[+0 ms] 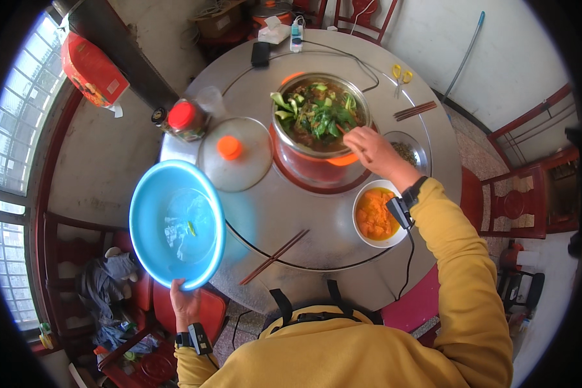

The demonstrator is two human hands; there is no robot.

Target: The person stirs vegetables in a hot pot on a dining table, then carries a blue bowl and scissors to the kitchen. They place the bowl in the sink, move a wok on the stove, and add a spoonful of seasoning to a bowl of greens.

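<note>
My left hand (185, 304) grips the near rim of a light blue plastic basin (143, 213), tilted at the table's left edge. A little water and a small green leaf piece (191, 228) lie in its bottom. My right hand (368, 147) is over the near right rim of a metal pot (362, 97), fingers drawn together by the greens; what they hold, if anything, is hidden. Leafy greens (330, 119) sit on dark broth and other food in the pot. A glass lid (252, 161) with an orange knob lies left of the pot.
On the round metal table (304, 242) stand a bowl of orange chunks (376, 216), a small plate (420, 152), near chopsticks (275, 257), far chopsticks (414, 110), yellow-handled scissors (401, 76) and a red-lidded jar (182, 116). A black cable (343, 53) runs from a power strip (296, 39).
</note>
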